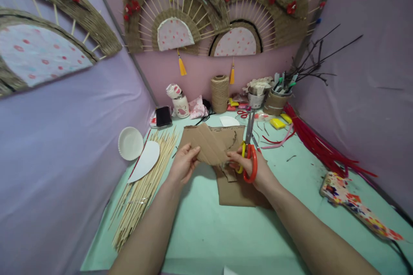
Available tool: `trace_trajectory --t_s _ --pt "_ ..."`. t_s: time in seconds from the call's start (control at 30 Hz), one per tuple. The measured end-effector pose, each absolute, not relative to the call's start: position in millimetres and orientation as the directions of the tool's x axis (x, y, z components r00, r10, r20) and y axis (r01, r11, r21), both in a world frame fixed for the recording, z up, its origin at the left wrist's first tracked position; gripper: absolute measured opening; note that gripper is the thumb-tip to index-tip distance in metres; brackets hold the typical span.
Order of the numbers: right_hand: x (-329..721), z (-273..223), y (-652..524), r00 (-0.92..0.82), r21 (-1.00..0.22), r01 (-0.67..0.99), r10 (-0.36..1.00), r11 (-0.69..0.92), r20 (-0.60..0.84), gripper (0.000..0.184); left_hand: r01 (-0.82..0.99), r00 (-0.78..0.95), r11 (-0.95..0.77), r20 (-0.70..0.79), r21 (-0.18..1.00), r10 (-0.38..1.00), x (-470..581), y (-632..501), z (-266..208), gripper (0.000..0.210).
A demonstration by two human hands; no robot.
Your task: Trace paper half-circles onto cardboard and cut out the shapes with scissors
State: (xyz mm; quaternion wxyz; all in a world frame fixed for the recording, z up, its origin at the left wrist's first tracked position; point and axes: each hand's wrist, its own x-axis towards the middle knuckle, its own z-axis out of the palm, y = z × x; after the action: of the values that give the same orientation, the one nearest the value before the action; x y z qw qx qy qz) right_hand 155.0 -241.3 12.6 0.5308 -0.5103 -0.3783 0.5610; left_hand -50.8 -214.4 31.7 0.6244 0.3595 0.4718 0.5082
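Observation:
A piece of brown cardboard [209,144] is held up between both hands over the table. My left hand [185,161] pinches its left edge, thumb on top. At its lower right corner, my right hand [250,165] grips the cardboard with the fingertips. Scissors [251,154] with red and yellow handles hang on the same right hand, blades pointing up and away. Larger cardboard sheets [238,191] lie flat below and behind the held piece. A small torn-looking strip of cardboard [229,175] shows just under it.
Bamboo sticks [142,197], a white half-disc [146,161] and a white bowl [130,143] lie left. Red pipe cleaners [309,142] and a flower-patterned glue gun [358,210] are right. A twine spool [220,94] and a pot [275,101] with twigs stand at the back.

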Motion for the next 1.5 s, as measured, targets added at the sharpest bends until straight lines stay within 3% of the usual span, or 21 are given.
trace_trajectory --t_s 0.1,0.17,0.3,0.47,0.63,0.73,0.83,1.1,1.27,1.5 --pt "172 15 -232 0.176 -0.993 -0.102 0.981 -0.06 -0.078 0.043 -0.177 -0.165 0.09 -0.119 0.98 0.979 -73 -205 36 0.042" --pt "184 17 -227 0.246 -0.999 0.033 0.969 -0.025 -0.016 0.045 0.011 -0.251 0.055 -0.051 0.998 0.967 -88 -199 36 0.042" --pt "200 15 -221 0.302 -0.987 0.156 0.953 -0.033 0.016 0.05 0.518 -0.077 0.092 -0.06 0.851 0.995 -104 -199 35 0.032" --pt "201 0 -214 0.303 -0.975 0.221 0.952 -0.029 0.04 0.047 0.689 0.074 0.05 -0.139 0.723 0.988 -106 -206 34 0.022" --pt "193 -14 -209 0.287 -0.957 0.288 0.957 -0.035 0.051 0.043 0.564 -0.085 -0.003 0.062 0.826 0.994 -84 -209 34 0.028" --pt "188 -14 -210 0.301 -0.945 0.325 0.951 -0.036 0.067 0.04 0.286 -0.067 0.18 -0.167 0.941 0.984 -59 -214 31 0.037" --pt "184 -10 -212 0.283 -0.93 0.365 0.956 -0.034 0.076 0.034 0.106 -0.003 0.327 -0.329 0.939 0.944 -33 -219 27 0.049" --pt "180 -16 -213 0.214 -0.901 0.432 0.974 -0.03 0.07 0.029 -0.129 0.059 0.531 -0.528 0.837 0.847 3 -208 26 0.027" --pt "180 -22 -212 0.169 -0.889 0.458 0.983 -0.017 0.068 0.024 -0.164 0.053 0.582 -0.582 0.797 0.812 21 -200 29 0.031" --pt "172 -13 -216 0.14 -0.895 0.446 0.987 0.004 0.074 0.023 -0.245 -0.032 0.486 -0.508 0.839 0.861 43 -207 23 0.039"
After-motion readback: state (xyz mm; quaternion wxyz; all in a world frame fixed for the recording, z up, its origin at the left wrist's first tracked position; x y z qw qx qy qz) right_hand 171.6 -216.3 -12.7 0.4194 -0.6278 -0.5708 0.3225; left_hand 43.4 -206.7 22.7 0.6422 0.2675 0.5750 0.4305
